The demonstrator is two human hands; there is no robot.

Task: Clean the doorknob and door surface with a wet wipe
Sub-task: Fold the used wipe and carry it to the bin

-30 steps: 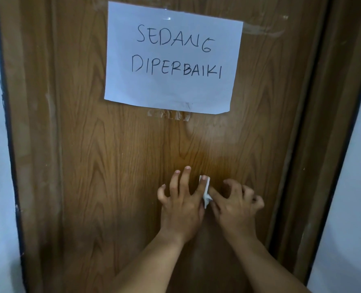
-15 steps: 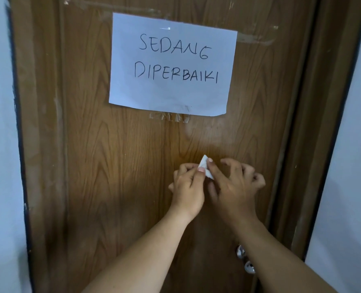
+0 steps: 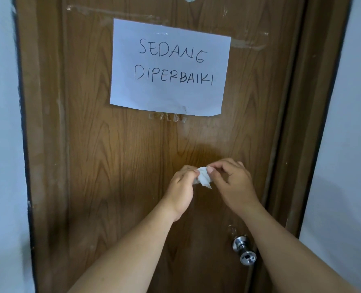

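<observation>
Head view: both hands meet in front of the wooden door (image 3: 103,166), the left hand (image 3: 180,192) and right hand (image 3: 231,185) each pinching the crumpled wet wipe (image 3: 203,179) between them, probably refolding it for a fresh face. The chrome doorknob (image 3: 244,250) waits lower right (untouched), well below the taped paper sign (image 3: 169,68).

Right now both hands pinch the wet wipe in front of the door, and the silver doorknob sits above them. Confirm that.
Not quite. In the head view, the left hand and right hand pinch the wet wipe in front of the door, but the silver doorknob sits below them, lower right.
</observation>
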